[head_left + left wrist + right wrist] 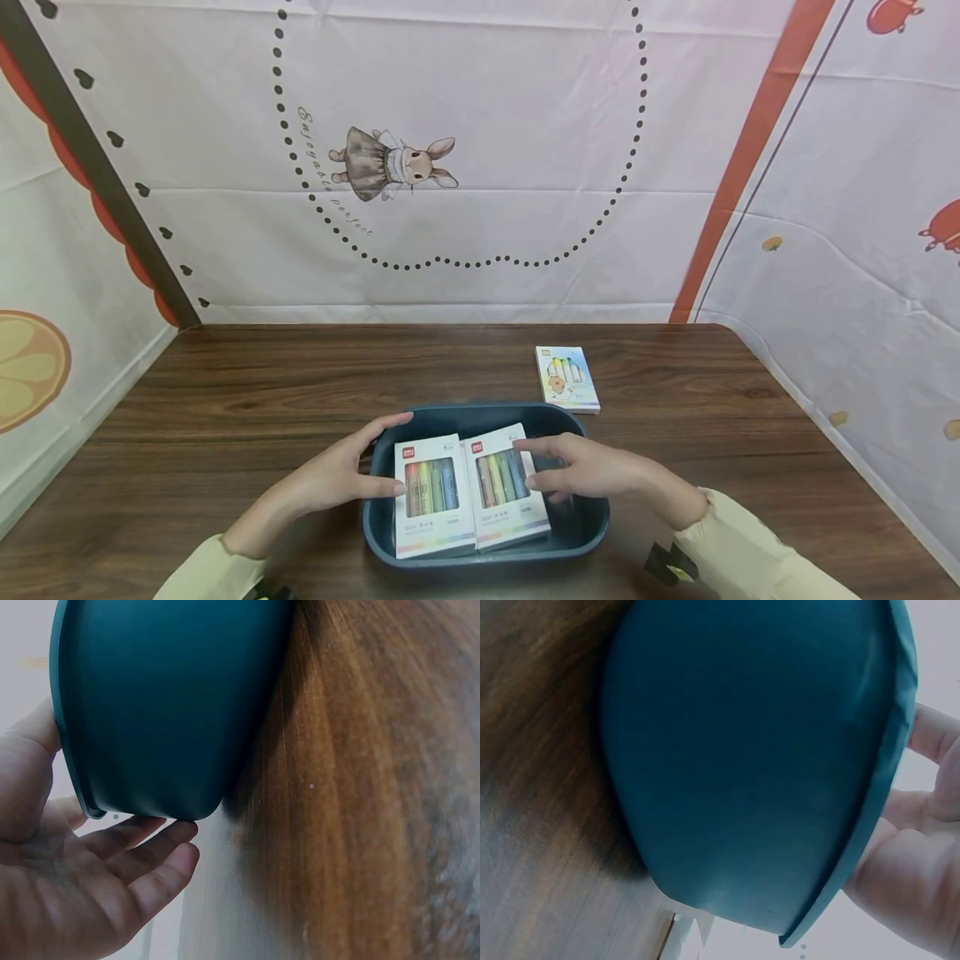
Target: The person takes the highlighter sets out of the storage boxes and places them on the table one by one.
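A dark teal plastic bin (592, 542) stands near the front of the table. Inside lie two white crayon boxes with windows, a left box (429, 529) and a right box (510, 521), side by side with their edges meeting. My left hand (341, 475) spreads around the bin's left end, thumb across the rim at the left box; in the left wrist view its other fingers (169, 870) lie along the outer wall. My right hand (592, 467) reaches over the right rim, index finger and thumb extended at the right box. The right wrist view shows mostly the bin's outer wall (750, 765).
Behind the bin, to the right, a third white box (567, 381) with pictured markers lies flat on the dark wood table (262, 375). Printed cloth (480, 225) hangs along the back and both sides of the table.
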### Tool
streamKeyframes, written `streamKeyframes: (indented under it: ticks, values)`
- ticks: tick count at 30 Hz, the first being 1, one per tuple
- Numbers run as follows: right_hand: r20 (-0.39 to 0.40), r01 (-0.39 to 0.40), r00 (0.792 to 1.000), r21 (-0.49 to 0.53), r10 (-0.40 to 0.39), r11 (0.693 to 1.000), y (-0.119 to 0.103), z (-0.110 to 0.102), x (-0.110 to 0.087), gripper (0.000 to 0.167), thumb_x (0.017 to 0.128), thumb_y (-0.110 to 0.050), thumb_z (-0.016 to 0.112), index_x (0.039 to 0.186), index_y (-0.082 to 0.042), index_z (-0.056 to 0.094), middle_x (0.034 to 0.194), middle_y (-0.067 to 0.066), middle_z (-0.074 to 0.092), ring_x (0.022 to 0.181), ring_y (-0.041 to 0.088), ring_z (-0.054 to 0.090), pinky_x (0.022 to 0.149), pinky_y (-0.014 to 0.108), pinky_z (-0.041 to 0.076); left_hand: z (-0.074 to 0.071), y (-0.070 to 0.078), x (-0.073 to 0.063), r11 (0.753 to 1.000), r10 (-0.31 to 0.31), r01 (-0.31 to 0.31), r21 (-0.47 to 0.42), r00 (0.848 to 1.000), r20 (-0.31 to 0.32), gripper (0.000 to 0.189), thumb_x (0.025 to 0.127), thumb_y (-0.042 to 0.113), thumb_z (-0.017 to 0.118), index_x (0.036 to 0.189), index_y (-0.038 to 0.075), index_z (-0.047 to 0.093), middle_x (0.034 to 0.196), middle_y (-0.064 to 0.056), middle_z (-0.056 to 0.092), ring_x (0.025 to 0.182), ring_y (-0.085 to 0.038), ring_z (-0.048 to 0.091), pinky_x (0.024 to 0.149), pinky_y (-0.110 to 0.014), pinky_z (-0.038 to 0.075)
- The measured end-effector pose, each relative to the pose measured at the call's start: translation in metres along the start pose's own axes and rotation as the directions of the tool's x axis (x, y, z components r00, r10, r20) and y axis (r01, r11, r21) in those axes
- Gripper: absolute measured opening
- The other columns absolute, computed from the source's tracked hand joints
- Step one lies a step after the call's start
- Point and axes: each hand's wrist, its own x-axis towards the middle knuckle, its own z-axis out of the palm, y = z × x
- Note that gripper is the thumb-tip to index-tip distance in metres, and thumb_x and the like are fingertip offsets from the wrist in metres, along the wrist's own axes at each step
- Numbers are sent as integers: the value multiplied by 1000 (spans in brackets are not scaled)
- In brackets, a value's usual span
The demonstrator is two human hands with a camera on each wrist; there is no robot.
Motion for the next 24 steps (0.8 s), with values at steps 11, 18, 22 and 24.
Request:
streamKeyframes:
  ticks: [11,18,22,24]
  values:
    - [-63,-6,998,90,11,996,4,1,0,52,90,-15,55,135,5,38,122,20,51,83,23,62,75,32,53,0,-2,0,1000,17,-17,1,1000,0,80,76,28,74,141,21,29,135,-20,40,115,-32,48,94,-54,38]
    - [-77,16,997,107,-8,994,4,4,5,50,89,-11,55,134,5,40,120,16,54,84,20,60,70,30,52,0,-2,1,1000,20,-20,1,1000,-2,80,76,28,74,141,21,29,135,-20,39,116,-32,47,95,-53,38]
    - [-93,9,996,107,1,994,4,5,6,51,87,-10,58,134,1,41,122,16,51,80,19,60,68,29,52,0,-2,1,1000,24,-24,-5,1000,1,80,76,27,75,141,21,29,135,-21,39,116,-32,48,95,-52,38]
    - [-99,5,995,110,6,994,4,6,7,53,86,-9,60,135,-1,41,122,16,50,76,19,61,66,29,52,0,-2,0,1000,25,-25,-8,1000,2,80,75,27,75,141,20,29,135,-21,39,116,-32,48,95,-52,38]
